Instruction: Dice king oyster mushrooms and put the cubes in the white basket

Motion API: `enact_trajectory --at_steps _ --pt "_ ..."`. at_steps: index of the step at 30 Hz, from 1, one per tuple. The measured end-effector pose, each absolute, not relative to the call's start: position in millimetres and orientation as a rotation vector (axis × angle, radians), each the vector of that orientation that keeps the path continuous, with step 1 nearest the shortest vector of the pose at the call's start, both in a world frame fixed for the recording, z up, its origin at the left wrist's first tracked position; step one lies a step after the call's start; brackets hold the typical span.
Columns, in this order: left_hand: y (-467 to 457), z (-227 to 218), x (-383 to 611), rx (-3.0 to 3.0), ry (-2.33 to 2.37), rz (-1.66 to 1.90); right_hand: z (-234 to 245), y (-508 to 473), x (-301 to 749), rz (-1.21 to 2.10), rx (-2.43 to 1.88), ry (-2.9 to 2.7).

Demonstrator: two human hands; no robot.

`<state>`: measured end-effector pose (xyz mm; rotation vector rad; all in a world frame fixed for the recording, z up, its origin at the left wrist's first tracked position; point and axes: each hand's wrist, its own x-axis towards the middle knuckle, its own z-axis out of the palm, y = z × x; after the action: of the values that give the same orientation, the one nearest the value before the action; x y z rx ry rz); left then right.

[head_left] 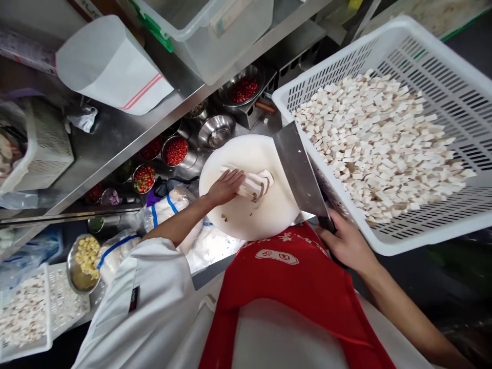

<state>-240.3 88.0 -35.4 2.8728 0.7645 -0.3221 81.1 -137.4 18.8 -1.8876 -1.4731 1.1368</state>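
Note:
My left hand lies with its fingers on a small stack of pale sliced strips in the middle of a round white cutting board. My right hand grips the dark handle of a broad steel cleaver, whose flat blade is lifted and tilted at the board's right edge, beside the white basket. A few small offcuts lie on the board near my wrist.
A large white slotted basket of pale diced cubes sits to the right. Steel bowls of red chopped chillies and an empty steel bowl stand behind the board. Plastic bags, a bowl of yellow pieces and another white basket are left.

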Motion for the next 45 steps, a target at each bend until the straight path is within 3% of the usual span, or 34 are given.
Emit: enact_trajectory --at_steps 5,10,14,27,38,45 --pt "78 -28 -240 2.861 0.849 -0.381 10 -152 77 1.259 -1.951 -1.357" --pt "77 -17 -246 2.614 0.679 -0.661 13 -152 77 1.372 -1.877 -1.405" --pt "66 -22 -264 2.48 0.53 -0.668 18 -143 76 1.395 -1.783 -1.568" --pt "19 -50 -292 2.613 0.792 -0.225 7 -114 45 1.55 -1.588 -2.027" --pt "4 -50 -281 2.506 0.905 -0.145 2 -93 23 1.479 -1.591 -2.262" --pt "-44 -59 -296 2.454 1.44 0.393 -4 -104 30 1.444 -1.528 -2.392"
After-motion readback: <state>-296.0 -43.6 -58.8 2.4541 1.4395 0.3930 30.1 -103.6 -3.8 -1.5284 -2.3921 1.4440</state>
